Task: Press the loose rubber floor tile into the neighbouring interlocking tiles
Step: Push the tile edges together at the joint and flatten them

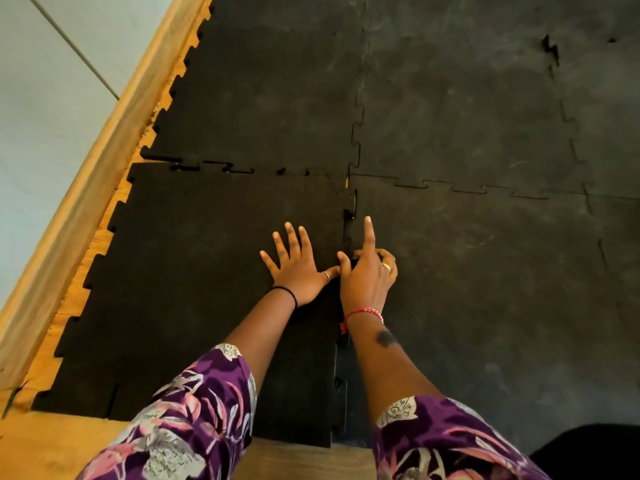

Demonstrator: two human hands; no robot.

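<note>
The loose black rubber tile [194,271] lies at the lower left, its toothed top and right edges only partly seated, with gaps along both seams. My left hand [298,265] rests flat on it with fingers spread, close to its right edge. My right hand [367,271] sits on the seam [348,216] between this tile and the right neighbouring tile [485,289]. Its index finger points forward, the other fingers are curled at a tab, and the thumb touches my left thumb. Another joined tile [270,98] lies beyond the top seam.
A wooden skirting board [86,188] and pale wall [41,98] run diagonally along the left. Bare wooden floor [294,459] shows at the bottom and beside the tile's left teeth. More joined tiles [485,81] fill the right. A dark object [595,452] sits at the bottom right.
</note>
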